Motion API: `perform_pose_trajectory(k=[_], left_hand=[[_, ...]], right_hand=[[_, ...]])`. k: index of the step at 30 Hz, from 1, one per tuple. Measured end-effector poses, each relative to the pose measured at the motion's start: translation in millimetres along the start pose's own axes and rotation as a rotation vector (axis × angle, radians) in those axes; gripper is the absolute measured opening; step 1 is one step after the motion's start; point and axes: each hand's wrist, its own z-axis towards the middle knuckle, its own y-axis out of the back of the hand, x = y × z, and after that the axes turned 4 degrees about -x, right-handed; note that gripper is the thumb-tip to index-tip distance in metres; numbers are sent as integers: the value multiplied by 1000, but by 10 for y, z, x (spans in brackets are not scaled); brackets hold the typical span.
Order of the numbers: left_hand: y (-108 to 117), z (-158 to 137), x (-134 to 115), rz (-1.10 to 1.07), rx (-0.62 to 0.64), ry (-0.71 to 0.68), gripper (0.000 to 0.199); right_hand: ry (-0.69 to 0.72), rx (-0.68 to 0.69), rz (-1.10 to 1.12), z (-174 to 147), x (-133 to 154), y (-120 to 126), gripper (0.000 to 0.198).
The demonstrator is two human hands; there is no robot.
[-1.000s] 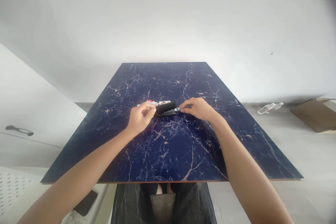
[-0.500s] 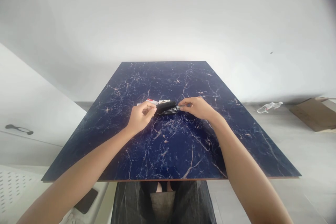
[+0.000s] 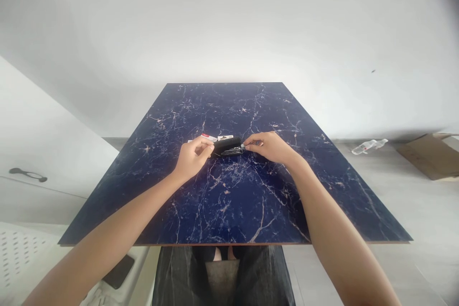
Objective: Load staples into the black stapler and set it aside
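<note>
A black stapler [image 3: 226, 145] lies on the dark blue marbled table [image 3: 229, 201], its silver metal track showing along the near side. My left hand [image 3: 195, 155] pinches the stapler's left end between thumb and fingers. At the other end, my right hand [image 3: 265, 146] is closed on a small silver metal piece [image 3: 243, 147], mostly covered by the fingertips. Just behind the stapler are a red-and-white packet [image 3: 208, 137] and a small white packet [image 3: 225, 137] with dark print, both partly hidden.
White wall [image 3: 229, 24] rises behind the table's far edge. On the floor to the right are clear plastic bottles [image 3: 369, 146] and a cardboard box [image 3: 428, 155]. A dark phone-like slab [image 3: 119, 271] rests on a pale surface below the table's left front edge.
Less of the silver piece shows between my right fingers and the stapler. My left hand keeps its hold, and the whole view has shifted slightly.
</note>
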Motion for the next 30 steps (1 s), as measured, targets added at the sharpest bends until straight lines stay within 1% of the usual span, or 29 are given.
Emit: perform_pose_trajectory(k=[7, 12, 14, 16, 17, 18, 20, 21, 22, 23, 24, 25, 27, 30], left_hand=[[-3, 5, 13, -14, 5, 2, 14], [-10, -2, 3, 2, 16, -9, 15], [-2, 6, -17, 58, -24, -38, 14], [23, 32, -34, 157, -74, -110, 13], [41, 51, -37, 215, -68, -154, 12], [61, 71, -34, 277, -28, -195, 15], [102, 111, -8, 391, 119, -246, 29], [119, 126, 12, 437, 192, -252, 37], [133, 137, 34, 468, 247, -250, 43], [143, 145, 55, 478, 278, -245, 46], [150, 150, 73, 470, 292, -237, 48], [155, 155, 87, 450, 295, -229, 48], [168, 165, 104, 415, 285, -202, 49], [198, 187, 119, 436, 286, -159, 49]], right_hand=[[18, 12, -4, 3, 4, -14, 18], [42, 15, -55, 15, 40, -56, 19], [61, 26, -79, 15, 62, -48, 19], [63, 11, -120, -4, 83, -3, 16], [38, -16, -158, -23, 97, 29, 15], [-14, -50, -209, -49, 118, 60, 15], [-180, -97, -337, -113, 195, 93, 17], [-261, -84, -392, -144, 257, 81, 19], [-316, -53, -430, -170, 334, 44, 21], [-335, -4, -445, -190, 424, -18, 23], [-312, 38, -434, -203, 519, -99, 24], [-258, 38, -412, -211, 612, -192, 24], [-196, -14, -385, -214, 768, -374, 20], [-115, -30, -277, -217, 873, -541, 14]])
